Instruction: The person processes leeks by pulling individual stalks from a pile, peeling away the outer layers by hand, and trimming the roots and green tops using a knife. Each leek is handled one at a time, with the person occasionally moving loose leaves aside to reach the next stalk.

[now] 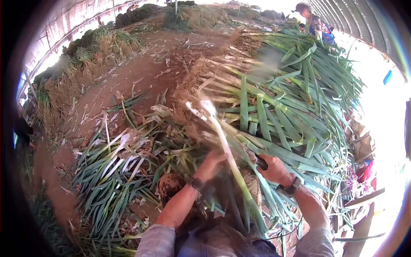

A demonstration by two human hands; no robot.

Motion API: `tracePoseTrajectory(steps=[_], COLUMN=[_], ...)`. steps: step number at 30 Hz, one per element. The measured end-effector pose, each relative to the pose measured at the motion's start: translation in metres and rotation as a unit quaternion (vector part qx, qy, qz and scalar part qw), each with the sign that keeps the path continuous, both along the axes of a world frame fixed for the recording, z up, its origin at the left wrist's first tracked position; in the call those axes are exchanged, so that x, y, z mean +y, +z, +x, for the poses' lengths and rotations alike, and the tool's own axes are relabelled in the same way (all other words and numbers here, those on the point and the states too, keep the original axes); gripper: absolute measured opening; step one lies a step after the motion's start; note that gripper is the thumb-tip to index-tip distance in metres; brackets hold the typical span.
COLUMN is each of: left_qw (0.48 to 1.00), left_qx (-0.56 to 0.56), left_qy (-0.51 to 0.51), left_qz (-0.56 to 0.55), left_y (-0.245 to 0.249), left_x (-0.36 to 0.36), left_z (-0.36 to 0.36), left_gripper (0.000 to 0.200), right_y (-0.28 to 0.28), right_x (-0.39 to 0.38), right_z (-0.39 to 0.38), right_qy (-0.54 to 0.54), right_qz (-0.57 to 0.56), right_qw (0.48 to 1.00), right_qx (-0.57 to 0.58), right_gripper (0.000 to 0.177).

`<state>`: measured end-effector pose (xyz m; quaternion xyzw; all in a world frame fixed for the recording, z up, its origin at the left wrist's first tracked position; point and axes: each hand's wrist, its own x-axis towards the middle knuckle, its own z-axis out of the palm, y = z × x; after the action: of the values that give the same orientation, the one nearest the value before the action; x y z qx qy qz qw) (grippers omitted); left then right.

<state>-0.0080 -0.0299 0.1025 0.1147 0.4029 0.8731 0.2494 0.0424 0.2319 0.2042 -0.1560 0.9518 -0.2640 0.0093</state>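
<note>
Left grip (212,164) at pale leek (232,164), closure unclear; right grip (275,170) clenched round black handle (260,162); leek pile (291,115) beyond.

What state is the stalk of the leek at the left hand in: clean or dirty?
Clean, as far as it shows: the leek at the left hand looks smooth and white, beside brownish stalks in the pile.

White stalk (225,150): smooth, shiny near top. Big green leaves (291,124): smooth, bit waxy, some shine. Roots (188,92): rough, dry, stringy, matt. Ground (124,70): bare dirt, crumbly, matt. Dark handle (260,162): hard-looking, plastic or rubber, cannot tell. Sleeves (156,242): grey cloth, soft, matt, wrinkly. Wristbands (197,184): dark, stuff too small to tell. Board (364,200) at right side: looks like wood, flat, matt. Roof (357,19): ribbed sheet.
</note>
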Motion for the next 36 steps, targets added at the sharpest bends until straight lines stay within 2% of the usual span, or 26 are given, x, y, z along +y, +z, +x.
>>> tracePoseTrajectory(steps=[1,3,6,8,10,12,14,15,16,17,19,21,22,24,26,27,28,29,30,31,32,33,35,36], left_qw=[1.0,0.997,0.985,0.969,0.933,0.921,0.894,0.901,0.869,0.807,0.828,0.71,0.68,0.645,0.467,0.427,0.16,0.229,0.383,0.504,0.587,0.718,0.856,0.901], left_qx=[-0.006,-0.013,0.014,-0.012,0.017,0.046,0.104,0.143,0.144,0.149,0.207,0.173,0.198,0.199,0.148,0.17,0.277,0.271,0.111,0.133,0.135,0.062,0.042,0.014], left_qy=[-0.002,0.005,0.122,0.166,0.258,0.308,0.419,0.385,0.467,0.57,0.521,0.68,0.693,0.685,0.632,0.558,0.561,0.576,0.535,0.511,0.468,0.487,0.35,0.309], left_qz=[0.028,0.073,0.121,0.182,0.25,0.233,0.123,0.142,0.076,0.042,0.02,-0.066,-0.135,-0.276,-0.6,-0.691,-0.764,-0.737,-0.745,-0.683,-0.647,-0.494,-0.377,-0.304], left_y=[-0.004,-0.005,-0.004,0.047,0.048,0.083,0.113,0.12,0.138,0.172,0.206,0.251,0.262,0.257,0.231,0.194,0.146,0.114,0.094,0.055,0.045,0.066,0.05,0.054], left_x=[-0.002,-0.005,-0.016,-0.041,-0.081,-0.128,-0.185,-0.233,-0.269,-0.277,-0.367,-0.394,-0.418,-0.475,-0.534,-0.592,-0.616,-0.601,-0.576,-0.571,-0.493,-0.374,-0.276,-0.22], left_z=[-0.002,-0.005,-0.019,-0.011,-0.035,-0.039,-0.043,-0.053,-0.054,-0.043,-0.04,-0.027,-0.021,-0.013,-0.009,-0.019,-0.025,-0.025,-0.027,-0.037,-0.032,-0.009,-0.01,-0.002], left_gripper=[0.029,0.034,0.026,0.022,0.024,0.024,0.021,0.02,0.021,0.024,0.032,0.035,0.033,0.034,0.043,0.046,0.052,0.051,0.05,0.051,0.049,0.051,0.056,0.052], right_y=[0.004,0.001,0.003,0.004,0.002,0.007,0.0,0.002,0.004,0.005,-0.001,-0.003,0.0,0.007,0.01,0.011,0.012,0.012,0.012,0.013,0.009,0.002,-0.007,-0.006], right_x=[0.002,0.011,0.024,0.038,0.051,0.062,0.07,0.071,0.072,0.074,0.08,0.082,0.081,0.08,0.084,0.086,0.087,0.087,0.085,0.083,0.083,0.084,0.085,0.081], right_z=[0.0,0.003,0.017,0.033,0.046,0.057,0.065,0.069,0.073,0.075,0.083,0.089,0.091,0.094,0.097,0.097,0.098,0.097,0.097,0.097,0.097,0.093,0.084,0.079], right_qy=[-0.007,0.007,0.006,0.001,-0.016,-0.037,-0.045,-0.076,-0.108,-0.114,-0.082,-0.046,-0.046,-0.075,-0.086,-0.096,-0.105,-0.105,-0.106,-0.107,-0.107,-0.081,-0.041,-0.036], right_qz=[0.029,0.046,0.069,0.097,0.103,0.125,0.121,0.115,0.109,0.109,0.105,0.101,0.102,0.105,0.103,0.112,0.121,0.12,0.12,0.12,0.123,0.125,0.129,0.134], right_qw=[0.999,0.999,0.997,0.994,0.993,0.983,0.984,0.984,0.983,0.982,0.985,0.987,0.986,0.98,0.979,0.975,0.972,0.972,0.972,0.972,0.971,0.976,0.982,0.982], right_qx=[-0.038,-0.022,-0.025,-0.041,-0.054,-0.128,-0.123,-0.112,-0.103,-0.107,-0.112,-0.119,-0.124,-0.151,-0.155,-0.164,-0.172,-0.171,-0.17,-0.171,-0.174,-0.158,-0.13,-0.13], right_gripper=[0.034,0.034,0.033,0.033,0.033,0.034,0.033,0.032,0.031,0.029,0.029,0.03,0.03,0.031,0.032,0.031,0.031,0.031,0.031,0.031,0.031,0.032,0.033,0.033])
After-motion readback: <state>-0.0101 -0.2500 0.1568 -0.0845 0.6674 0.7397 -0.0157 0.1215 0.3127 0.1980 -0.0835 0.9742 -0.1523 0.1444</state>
